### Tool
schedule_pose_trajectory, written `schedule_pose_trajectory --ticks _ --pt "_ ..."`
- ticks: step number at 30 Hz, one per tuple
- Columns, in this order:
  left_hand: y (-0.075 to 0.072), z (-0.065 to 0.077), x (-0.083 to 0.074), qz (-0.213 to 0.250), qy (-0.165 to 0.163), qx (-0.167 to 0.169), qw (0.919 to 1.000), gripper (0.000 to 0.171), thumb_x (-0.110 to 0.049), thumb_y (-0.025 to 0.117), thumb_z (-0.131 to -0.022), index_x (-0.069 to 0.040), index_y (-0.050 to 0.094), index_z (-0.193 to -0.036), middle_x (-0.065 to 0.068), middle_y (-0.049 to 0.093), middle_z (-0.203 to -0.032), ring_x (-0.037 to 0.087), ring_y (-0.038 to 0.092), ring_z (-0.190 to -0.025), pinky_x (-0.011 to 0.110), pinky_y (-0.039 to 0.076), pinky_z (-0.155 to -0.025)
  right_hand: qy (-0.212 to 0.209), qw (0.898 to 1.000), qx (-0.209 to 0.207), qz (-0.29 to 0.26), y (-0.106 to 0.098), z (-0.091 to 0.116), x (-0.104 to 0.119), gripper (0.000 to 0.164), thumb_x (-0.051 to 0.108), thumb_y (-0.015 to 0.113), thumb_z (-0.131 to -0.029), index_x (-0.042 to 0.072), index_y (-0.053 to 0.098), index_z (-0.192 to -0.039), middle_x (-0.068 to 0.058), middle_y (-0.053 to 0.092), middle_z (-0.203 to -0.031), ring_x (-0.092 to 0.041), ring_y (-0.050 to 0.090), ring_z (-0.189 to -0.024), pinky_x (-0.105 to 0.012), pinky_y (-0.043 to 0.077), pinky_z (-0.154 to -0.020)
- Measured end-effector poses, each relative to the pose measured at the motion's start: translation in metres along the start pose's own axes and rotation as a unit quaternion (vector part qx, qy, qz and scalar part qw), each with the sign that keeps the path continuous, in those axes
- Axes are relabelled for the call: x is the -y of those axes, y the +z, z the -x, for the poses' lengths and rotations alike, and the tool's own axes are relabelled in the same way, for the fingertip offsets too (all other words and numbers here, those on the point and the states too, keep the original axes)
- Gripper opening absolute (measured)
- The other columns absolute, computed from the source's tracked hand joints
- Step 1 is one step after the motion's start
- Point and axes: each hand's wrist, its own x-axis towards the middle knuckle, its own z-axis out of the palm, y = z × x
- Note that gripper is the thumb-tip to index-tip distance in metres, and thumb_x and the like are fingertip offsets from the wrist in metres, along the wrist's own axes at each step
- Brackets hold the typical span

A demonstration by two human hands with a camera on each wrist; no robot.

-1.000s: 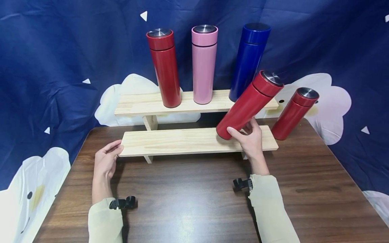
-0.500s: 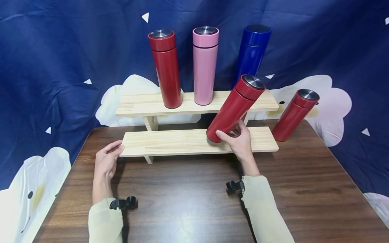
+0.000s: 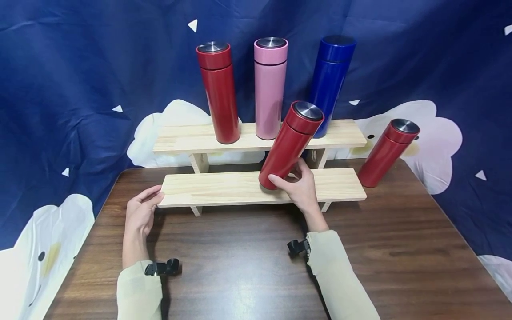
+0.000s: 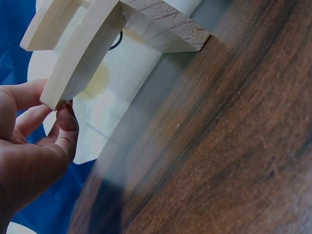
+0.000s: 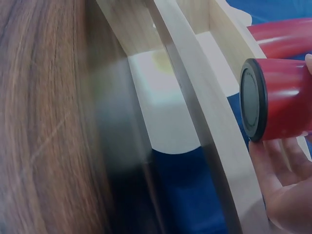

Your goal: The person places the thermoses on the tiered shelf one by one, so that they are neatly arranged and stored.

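My right hand (image 3: 301, 190) grips a red thermos bottle (image 3: 289, 149) low on its body. The bottle leans to the right over the lower step of a two-step wooden shelf (image 3: 212, 190), overlapping the upper step in the head view. Its dark round base (image 5: 252, 100) shows in the right wrist view, close over the board's edge. My left hand (image 3: 140, 211) pinches the left end of the lower step, fingers on one face and thumb on the other, as the left wrist view shows at the board end (image 4: 68, 83).
On the upper step stand another red thermos (image 3: 220, 95), a pink thermos (image 3: 270, 89) and a blue thermos (image 3: 331, 84). A further red thermos (image 3: 388, 153) stands on the brown table (image 3: 420, 249) right of the shelf. Behind hangs a blue patterned cloth (image 3: 80, 66).
My right hand has carried the red thermos leftward along the lower step, and the bottle leans less than before. The blue thermos behind is more exposed. My left hand stays at the shelf end.
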Motion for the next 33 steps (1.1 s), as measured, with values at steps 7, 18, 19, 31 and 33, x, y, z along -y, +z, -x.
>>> schedule_pose_trajectory --ticks 7,18,19,31,33 --pt "-0.001 0.000 0.000 -0.001 -0.001 -0.001 1.0000 0.022 0.014 0.068 -0.089 -0.003 0.077 -0.099 0.004 0.068 -0.092 0.012 0.062 -0.085 0.018 0.052 -0.074 -0.008 1.000 0.007 -0.015 0.009 -0.009 -0.031 0.063 0.001 0.084 -0.078 -0.001 0.055 -0.134 -0.017 0.065 -0.118 -0.022 0.064 -0.100 -0.030 0.058 -0.082" --pt "0.000 -0.001 0.000 -0.001 -0.005 -0.002 1.0000 0.021 0.014 0.069 -0.089 -0.002 0.077 -0.101 0.004 0.068 -0.092 0.012 0.063 -0.085 0.017 0.052 -0.073 -0.028 0.999 0.022 -0.009 0.026 -0.010 -0.037 0.062 0.008 0.088 -0.076 0.004 0.058 -0.131 -0.016 0.067 -0.114 -0.027 0.066 -0.100 -0.034 0.058 -0.083" --pt "-0.001 -0.001 0.000 -0.001 -0.004 0.000 1.0000 0.022 0.014 0.068 -0.089 -0.002 0.077 -0.101 0.004 0.068 -0.092 0.011 0.063 -0.084 0.017 0.052 -0.073 -0.027 0.999 0.025 -0.004 0.027 -0.010 -0.037 0.062 0.008 0.088 -0.076 0.004 0.058 -0.131 -0.016 0.067 -0.114 -0.027 0.066 -0.100 -0.033 0.058 -0.083" --pt "-0.001 -0.002 0.000 -0.002 0.001 0.004 1.0000 0.022 0.015 0.067 -0.089 -0.002 0.077 -0.100 0.003 0.068 -0.090 0.012 0.062 -0.083 0.017 0.051 -0.072 -0.020 0.997 0.057 0.054 0.038 -0.007 -0.016 0.061 0.010 0.086 -0.078 0.001 0.058 -0.131 -0.019 0.067 -0.118 -0.032 0.068 -0.099 -0.043 0.058 -0.087" --pt "0.000 -0.002 0.000 -0.003 0.002 0.003 1.0000 0.022 0.014 0.067 -0.089 -0.002 0.077 -0.100 0.003 0.068 -0.090 0.012 0.061 -0.083 0.017 0.051 -0.072 -0.014 0.997 0.056 0.054 0.040 -0.011 -0.025 0.063 0.012 0.088 -0.078 0.004 0.058 -0.132 -0.017 0.067 -0.119 -0.032 0.068 -0.099 -0.044 0.057 -0.087"
